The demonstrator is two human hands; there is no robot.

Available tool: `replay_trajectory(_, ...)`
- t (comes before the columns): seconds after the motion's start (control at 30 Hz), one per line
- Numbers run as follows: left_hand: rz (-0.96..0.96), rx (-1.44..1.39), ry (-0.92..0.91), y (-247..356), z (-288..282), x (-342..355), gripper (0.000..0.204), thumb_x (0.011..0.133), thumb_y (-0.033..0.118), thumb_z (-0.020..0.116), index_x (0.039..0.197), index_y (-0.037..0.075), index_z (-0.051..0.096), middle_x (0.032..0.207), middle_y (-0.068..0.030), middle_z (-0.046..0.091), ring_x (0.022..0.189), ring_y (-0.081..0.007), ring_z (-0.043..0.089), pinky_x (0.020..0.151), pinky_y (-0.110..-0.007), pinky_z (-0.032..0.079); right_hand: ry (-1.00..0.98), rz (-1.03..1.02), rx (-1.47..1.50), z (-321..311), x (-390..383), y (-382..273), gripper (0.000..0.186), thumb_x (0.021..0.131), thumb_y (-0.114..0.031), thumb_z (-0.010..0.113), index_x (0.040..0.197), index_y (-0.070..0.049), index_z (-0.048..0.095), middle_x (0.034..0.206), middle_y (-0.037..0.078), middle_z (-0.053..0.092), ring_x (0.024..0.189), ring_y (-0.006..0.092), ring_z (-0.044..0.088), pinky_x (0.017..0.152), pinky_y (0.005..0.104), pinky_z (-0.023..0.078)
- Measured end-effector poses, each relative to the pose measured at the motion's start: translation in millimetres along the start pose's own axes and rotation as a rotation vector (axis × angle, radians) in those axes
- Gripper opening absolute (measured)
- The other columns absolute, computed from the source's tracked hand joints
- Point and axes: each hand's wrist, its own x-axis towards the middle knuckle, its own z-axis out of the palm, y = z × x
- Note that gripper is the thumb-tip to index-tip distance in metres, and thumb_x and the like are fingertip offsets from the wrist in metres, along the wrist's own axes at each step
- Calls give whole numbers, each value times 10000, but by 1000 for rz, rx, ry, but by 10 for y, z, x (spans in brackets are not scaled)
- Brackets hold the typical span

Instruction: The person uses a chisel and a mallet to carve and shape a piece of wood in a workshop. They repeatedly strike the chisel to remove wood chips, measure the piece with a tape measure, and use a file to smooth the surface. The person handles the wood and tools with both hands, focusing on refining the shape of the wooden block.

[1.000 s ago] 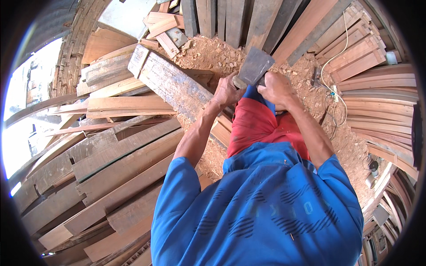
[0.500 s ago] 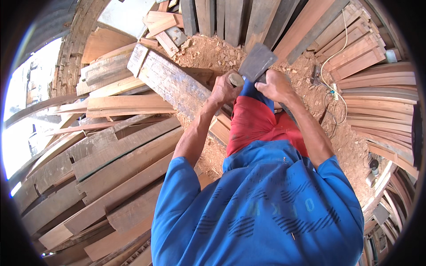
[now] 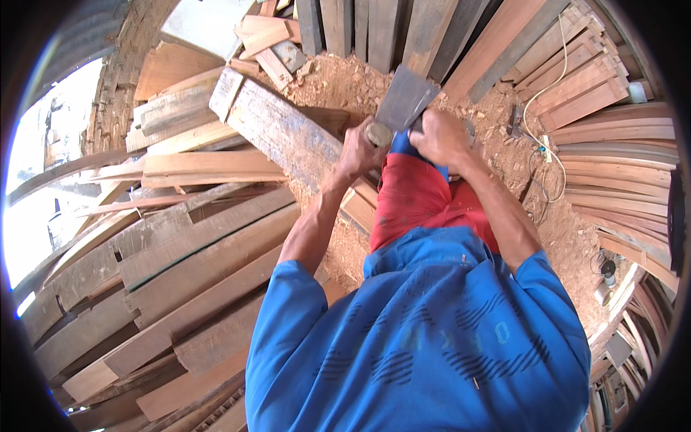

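A broad, flat, dark grey metal blade (image 3: 405, 99), like an adze head, is held tilted above my knees, between my two hands. My left hand (image 3: 358, 147) is closed around a piece with a round, pale wooden-looking end (image 3: 378, 133), beside the blade's lower left edge. My right hand (image 3: 440, 138) is closed at the blade's lower right side, its fingers curled against a dark part there. My palms hide how these parts join. Just past my left hand lies a long, thick, worn timber (image 3: 277, 119), slanting away to the far left.
Wood chips and sawdust (image 3: 345, 83) cover the ground around me. Stacked boards (image 3: 209, 266) fill the left side, and more boards (image 3: 612, 158) are piled on the right. Upright planks (image 3: 374, 32) stand at the far side. A pale cable (image 3: 530, 108) runs down on the right.
The blade has shifted slightly left and tilted more upright. My right hand has moved a little left with it; my left hand is nearly where it was.
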Motion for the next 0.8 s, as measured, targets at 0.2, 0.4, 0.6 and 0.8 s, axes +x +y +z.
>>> replay_trajectory(0.2, -49, 33, -61, 71, -3, 69, 359, 816, 204, 799, 1068, -5, 652, 870, -191, 739, 813, -269, 751, 745, -386, 578, 180, -3, 284, 162, 94, 65, 408, 861, -354, 715, 907, 52, 712, 912, 284, 718, 903, 445, 710, 837, 488, 569)
replay_trajectory(0.4, -79, 96, -60, -295, 37, -51, 303, 841, 218, 776, 1050, 26, 669, 883, -131, 751, 814, -173, 726, 755, -339, 576, -104, -46, 15, 269, 8, 192, 407, 830, -319, 720, 893, 81, 688, 932, 304, 707, 940, 447, 701, 839, 500, 553)
replay_trajectory(0.6, -78, 1, 113, 51, -132, 42, 168, 880, 159, 769, 914, 52, 644, 751, -31, 693, 699, -94, 638, 650, -308, 538, 66, -42, 223, 126, 87, 314, 535, 824, -395, 741, 983, 109, 654, 960, 334, 683, 943, 423, 703, 841, 484, 541)
replay_trajectory(0.8, -82, 37, 102, -71, -146, -54, 175, 878, 157, 770, 916, 51, 636, 767, -44, 691, 705, -99, 637, 656, -308, 535, 208, -159, 316, -283, 20, 81, 491, 836, -379, 735, 1018, 71, 659, 960, 311, 689, 933, 436, 693, 817, 489, 545)
